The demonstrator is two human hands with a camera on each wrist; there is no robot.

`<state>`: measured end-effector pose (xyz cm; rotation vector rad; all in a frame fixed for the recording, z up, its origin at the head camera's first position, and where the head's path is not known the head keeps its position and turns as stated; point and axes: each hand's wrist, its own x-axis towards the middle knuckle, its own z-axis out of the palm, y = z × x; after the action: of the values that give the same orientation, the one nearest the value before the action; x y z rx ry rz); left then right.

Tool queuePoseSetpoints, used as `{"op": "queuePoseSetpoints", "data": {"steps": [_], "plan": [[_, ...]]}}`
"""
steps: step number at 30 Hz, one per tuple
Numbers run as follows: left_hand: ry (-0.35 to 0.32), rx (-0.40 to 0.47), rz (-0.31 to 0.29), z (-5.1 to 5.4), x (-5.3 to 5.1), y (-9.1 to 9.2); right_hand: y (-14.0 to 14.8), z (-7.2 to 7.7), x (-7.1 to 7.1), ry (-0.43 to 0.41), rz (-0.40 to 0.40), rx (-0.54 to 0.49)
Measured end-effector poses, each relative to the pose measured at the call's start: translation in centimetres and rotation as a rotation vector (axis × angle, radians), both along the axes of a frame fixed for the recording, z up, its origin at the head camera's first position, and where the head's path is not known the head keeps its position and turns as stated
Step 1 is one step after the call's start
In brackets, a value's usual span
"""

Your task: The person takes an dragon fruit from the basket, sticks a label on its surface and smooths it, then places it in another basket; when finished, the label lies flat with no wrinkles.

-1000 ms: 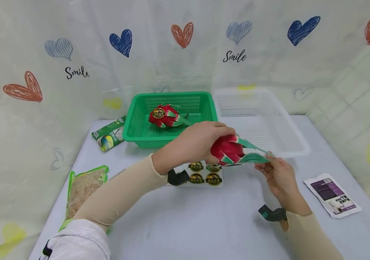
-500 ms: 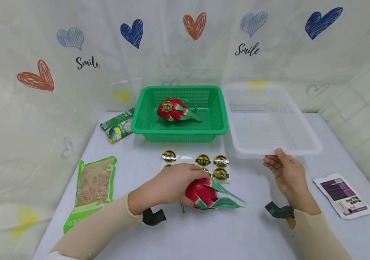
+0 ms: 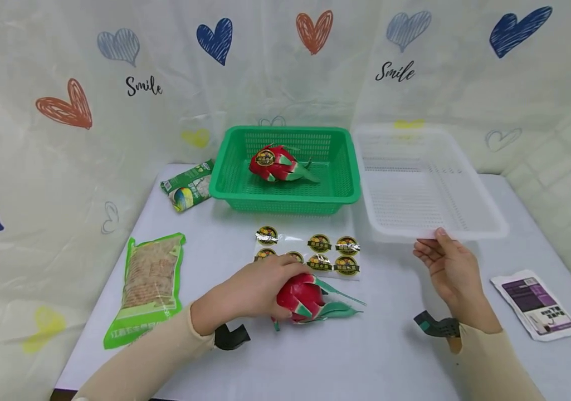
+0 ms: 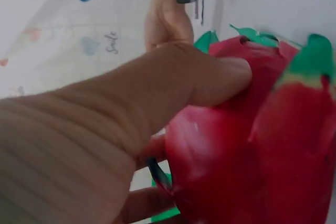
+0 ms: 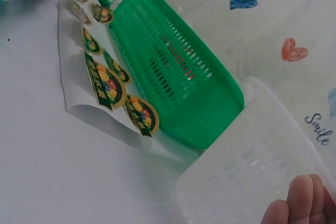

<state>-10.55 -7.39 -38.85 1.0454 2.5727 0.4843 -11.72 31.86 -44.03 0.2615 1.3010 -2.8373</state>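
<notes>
My left hand (image 3: 260,284) grips a red dragon fruit (image 3: 301,298) low over the white table, in front of the sticker sheet; its green leaves point right. The left wrist view has the thumb pressed on the red skin (image 4: 210,156), with fingers round the far side. At the near rim of the white basket (image 3: 435,235), my right hand (image 3: 453,273) is palm up with relaxed fingers, the thumb tip at the rim; whether it bears on the basket I cannot tell. A second dragon fruit (image 3: 280,165) with a round label lies in the green basket (image 3: 285,203).
The sticker sheet (image 3: 277,242) with several round black-and-gold labels lies before the green basket. On the left are a green packet (image 3: 190,185) and a green-edged bag (image 3: 151,278). A purple-and-white packet (image 3: 537,305) lies at the right. A patterned curtain (image 3: 265,55) hangs behind.
My left hand has brought the dragon fruit down and left, away from my right hand, which no longer touches its leaves. The view has shifted, showing both baskets and the sticker sheet more fully.
</notes>
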Motion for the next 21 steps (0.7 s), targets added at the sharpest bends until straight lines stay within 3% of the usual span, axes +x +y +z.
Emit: {"op": "queuePoseSetpoints", "data": {"steps": [6,9,11,14,17,21], "plan": [[-0.167,0.088,-0.024,-0.7,-1.4,-1.5,0.6,-0.1,-0.1,-0.003,0.119,-0.063],[-0.24,0.133,-0.006,-0.6,-3.0,-2.5,0.8,0.0,-0.1,-0.013,0.147,-0.054],[-0.216,0.154,0.029,-0.8,-4.5,-3.1,0.8,0.1,0.0,-0.015,0.174,-0.028],[-0.097,0.146,0.101,-1.5,-7.2,-4.0,0.4,0.3,0.2,-0.003,0.243,0.054],[0.004,0.084,0.176,-2.5,-9.7,-4.3,-0.5,0.6,0.4,0.034,0.326,0.177],[0.008,0.034,0.22,-3.8,-11.8,-4.4,-2.8,1.4,0.4,0.092,0.417,0.413]]}}
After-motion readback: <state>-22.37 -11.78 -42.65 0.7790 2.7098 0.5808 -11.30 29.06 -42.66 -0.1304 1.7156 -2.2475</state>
